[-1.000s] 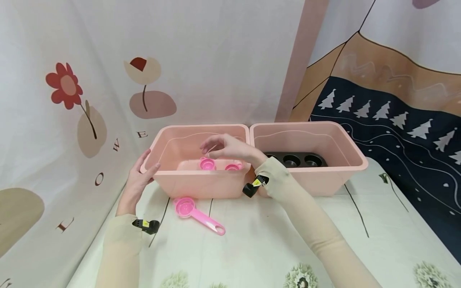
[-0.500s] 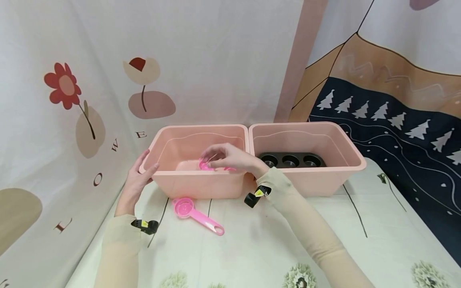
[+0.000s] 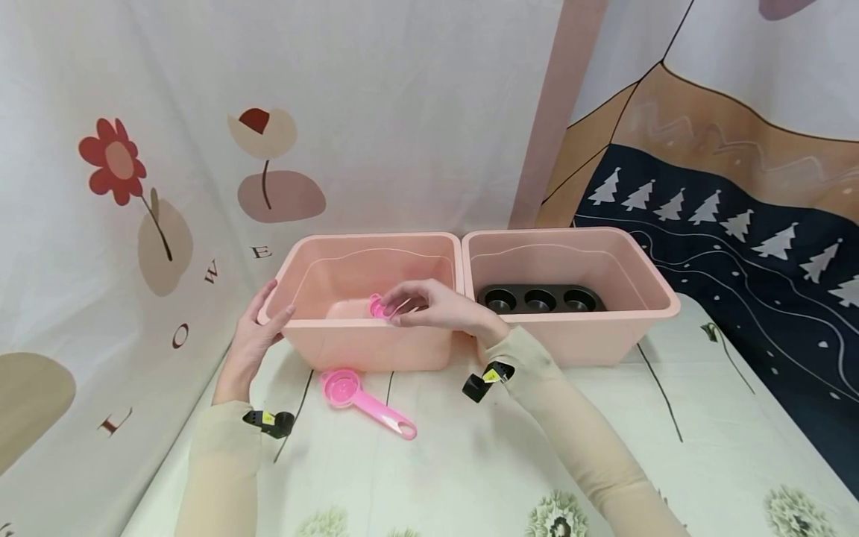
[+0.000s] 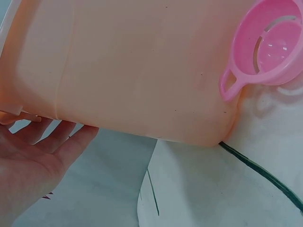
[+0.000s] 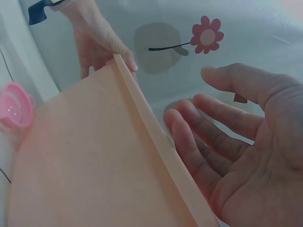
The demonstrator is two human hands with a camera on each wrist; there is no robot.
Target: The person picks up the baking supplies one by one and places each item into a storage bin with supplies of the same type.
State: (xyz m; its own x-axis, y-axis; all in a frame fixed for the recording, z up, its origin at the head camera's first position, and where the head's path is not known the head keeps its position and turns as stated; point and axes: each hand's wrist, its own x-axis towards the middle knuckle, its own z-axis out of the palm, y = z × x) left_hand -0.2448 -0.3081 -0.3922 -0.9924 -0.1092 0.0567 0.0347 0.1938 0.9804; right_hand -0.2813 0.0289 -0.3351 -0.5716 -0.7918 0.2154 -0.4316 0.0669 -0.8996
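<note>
My left hand (image 3: pixel 251 339) grips the left front corner of the left pink bin (image 3: pixel 376 347), thumb over the rim and fingers outside. My right hand (image 3: pixel 429 306) is over that bin's front rim, fingers loosely bent; the right wrist view shows nothing between them. Just beyond its fingertips, inside the bin, a small pink cup-shaped piece (image 3: pixel 375 304) is partly hidden. A pink egg separator (image 3: pixel 342 388) with a long handle lies on the table before the bin; its slotted bowl (image 4: pixel 272 47) shows in the left wrist view.
Close against it on the right stands a second pink bin (image 3: pixel 570 328), holding a black muffin pan (image 3: pixel 540 300). A printed cloth (image 3: pixel 470 477) covers the table. Hanging fabric (image 3: pixel 403 112) rises behind the bins and along the left.
My right hand has come down and toward the front rim, now covering one of the pink pieces seen earlier in the bin. The left hand keeps its grip on the corner.
</note>
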